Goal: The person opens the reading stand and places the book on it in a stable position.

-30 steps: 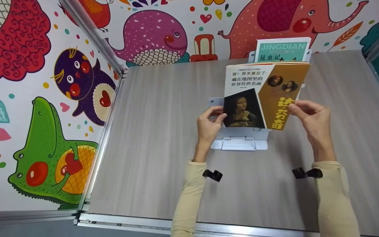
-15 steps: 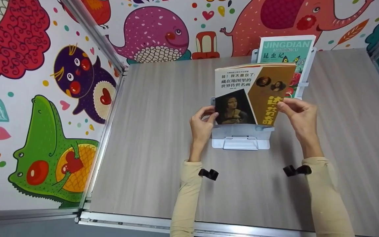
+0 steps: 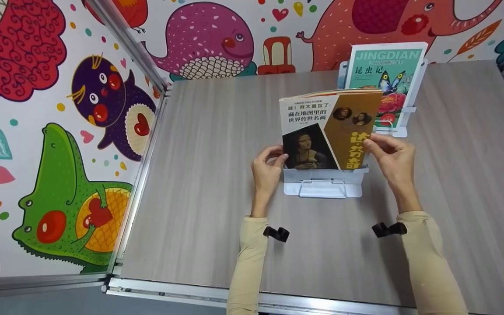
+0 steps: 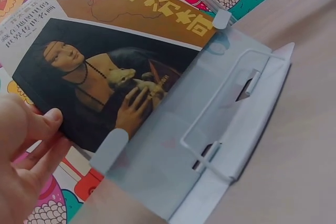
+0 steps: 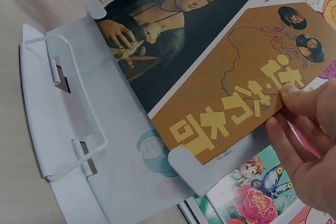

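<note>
A brown and white book (image 3: 309, 131) with a painted portrait on its cover is held upright by both hands. My left hand (image 3: 266, 168) pinches its left edge, thumb on the cover. On the right edge, my right hand (image 3: 393, 162) grips it between thumb and fingers. Behind and below the book stands a white book stand (image 3: 322, 177) with a wire holder (image 4: 210, 108) folded at its foot. In both wrist views the book's lower edge lies at the stand's side tabs (image 5: 184, 169), which overlap the lower corners of the cover. The book hides most of the stand's back.
Behind, a second white stand (image 3: 403, 131) bears a green book (image 3: 387, 61) with a butterfly and flowers. The grey wood-grain table (image 3: 199, 197) ends at a metal front rail (image 3: 182, 291). Cartoon-printed walls rise at the left and back.
Both hands have moved the book left, and its lower edge now lines up with the front stand's tabs. More of the green book shows behind it. The camera view has shifted slightly.
</note>
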`<action>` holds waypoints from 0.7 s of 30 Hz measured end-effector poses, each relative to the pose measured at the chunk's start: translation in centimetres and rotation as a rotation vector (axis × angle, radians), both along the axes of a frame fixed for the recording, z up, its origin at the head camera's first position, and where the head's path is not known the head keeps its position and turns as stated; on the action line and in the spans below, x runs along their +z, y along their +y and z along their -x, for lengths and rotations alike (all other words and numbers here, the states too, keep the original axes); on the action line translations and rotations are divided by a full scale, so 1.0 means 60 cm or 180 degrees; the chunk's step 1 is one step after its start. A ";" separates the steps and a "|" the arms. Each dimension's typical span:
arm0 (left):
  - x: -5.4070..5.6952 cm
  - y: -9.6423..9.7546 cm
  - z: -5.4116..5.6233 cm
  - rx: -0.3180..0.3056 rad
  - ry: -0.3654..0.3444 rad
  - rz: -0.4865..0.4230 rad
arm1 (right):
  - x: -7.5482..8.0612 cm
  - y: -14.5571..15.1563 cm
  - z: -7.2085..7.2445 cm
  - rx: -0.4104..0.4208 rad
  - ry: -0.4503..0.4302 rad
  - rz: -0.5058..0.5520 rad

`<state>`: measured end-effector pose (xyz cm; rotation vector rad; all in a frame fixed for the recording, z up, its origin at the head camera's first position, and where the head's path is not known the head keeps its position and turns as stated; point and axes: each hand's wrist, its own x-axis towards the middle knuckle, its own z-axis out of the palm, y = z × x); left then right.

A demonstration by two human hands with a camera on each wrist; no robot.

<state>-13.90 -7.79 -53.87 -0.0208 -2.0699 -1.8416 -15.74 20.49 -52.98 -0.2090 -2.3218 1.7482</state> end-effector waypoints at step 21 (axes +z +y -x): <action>-0.088 -0.004 0.003 0.0131 -0.0219 0.0289 | -0.046 -0.003 -0.020 -0.0034 -0.0146 -0.0153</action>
